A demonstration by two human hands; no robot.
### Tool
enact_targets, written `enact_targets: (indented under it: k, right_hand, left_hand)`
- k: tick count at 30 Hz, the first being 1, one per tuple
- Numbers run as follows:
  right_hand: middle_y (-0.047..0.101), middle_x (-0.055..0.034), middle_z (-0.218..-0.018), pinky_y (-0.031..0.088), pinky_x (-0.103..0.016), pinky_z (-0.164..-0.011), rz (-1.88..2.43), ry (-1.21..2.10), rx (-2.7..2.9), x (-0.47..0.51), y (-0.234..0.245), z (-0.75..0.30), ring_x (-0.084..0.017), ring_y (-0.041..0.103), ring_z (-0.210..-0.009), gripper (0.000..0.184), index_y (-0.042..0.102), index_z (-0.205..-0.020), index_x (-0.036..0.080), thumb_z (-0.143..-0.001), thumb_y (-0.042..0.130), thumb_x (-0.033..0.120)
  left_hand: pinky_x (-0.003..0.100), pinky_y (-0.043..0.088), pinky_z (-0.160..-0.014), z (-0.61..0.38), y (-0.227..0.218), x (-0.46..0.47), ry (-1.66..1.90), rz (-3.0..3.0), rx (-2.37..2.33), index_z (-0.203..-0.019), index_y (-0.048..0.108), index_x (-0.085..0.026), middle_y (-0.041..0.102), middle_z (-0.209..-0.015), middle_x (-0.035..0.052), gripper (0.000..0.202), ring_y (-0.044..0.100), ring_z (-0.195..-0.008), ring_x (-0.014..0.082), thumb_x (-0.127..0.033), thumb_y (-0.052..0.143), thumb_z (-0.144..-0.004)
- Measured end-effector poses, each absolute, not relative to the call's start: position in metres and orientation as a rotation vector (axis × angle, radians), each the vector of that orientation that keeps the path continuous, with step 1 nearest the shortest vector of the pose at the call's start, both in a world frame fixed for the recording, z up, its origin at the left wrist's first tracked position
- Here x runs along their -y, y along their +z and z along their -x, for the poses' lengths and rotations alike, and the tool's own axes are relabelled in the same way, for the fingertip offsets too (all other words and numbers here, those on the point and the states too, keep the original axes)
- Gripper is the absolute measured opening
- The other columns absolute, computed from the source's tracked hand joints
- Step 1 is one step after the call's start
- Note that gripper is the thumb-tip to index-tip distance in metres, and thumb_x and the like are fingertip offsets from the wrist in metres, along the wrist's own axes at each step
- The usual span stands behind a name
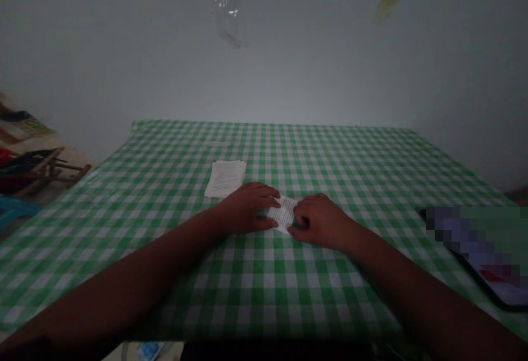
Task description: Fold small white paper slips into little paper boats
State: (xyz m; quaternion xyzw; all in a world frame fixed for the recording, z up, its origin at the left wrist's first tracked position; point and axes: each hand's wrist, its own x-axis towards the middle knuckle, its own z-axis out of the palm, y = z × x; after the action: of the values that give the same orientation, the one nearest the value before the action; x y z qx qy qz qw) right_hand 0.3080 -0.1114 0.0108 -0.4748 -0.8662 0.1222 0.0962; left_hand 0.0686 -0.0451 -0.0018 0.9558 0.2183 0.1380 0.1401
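A small printed sheet of paper (pixel 284 213) lies at a slant on the checked tablecloth, between my two hands. My left hand (pixel 249 209) rests at its left side, thumb and fingers apart, the fingertips on the paper. Curled at the right edge is my right hand (pixel 319 220), its thumb at the near corner and its bent fingers on the paper. Part of the sheet is hidden under the fingers. Beyond my left hand sits a stack of similar printed sheets (pixel 226 178), its edges slightly uneven.
A green and white checked tablecloth (pixel 264 284) covers the table, which meets a pale wall (pixel 264 75). At the right edge lies a dark-rimmed flat device (pixel 487 278), partly blurred out. A blue stool (pixel 16 209) and wooden-framed items (pixel 53 168) stand on the left.
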Motion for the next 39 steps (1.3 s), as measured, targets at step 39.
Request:
enact_targets:
  k: [39]
  right_hand:
    - [0.063, -0.0042, -0.066, 0.025, -0.030, -0.052, 2.011, 0.205, 2.214, 0.084, 0.003, -0.320, -0.017, 0.051, -0.059, 0.043, 0.056, -0.062, 0.020, -0.089, 0.055, 0.053]
  left_hand:
    - [0.048, 0.038, -0.106, -0.071, 0.004, 0.046, 0.311, -2.827, -0.641, -0.120, 0.064, -0.024, 0.059, -0.135, 0.0075, 0.042, 0.052, -0.124, 0.0289, -0.047, 0.069, -0.084]
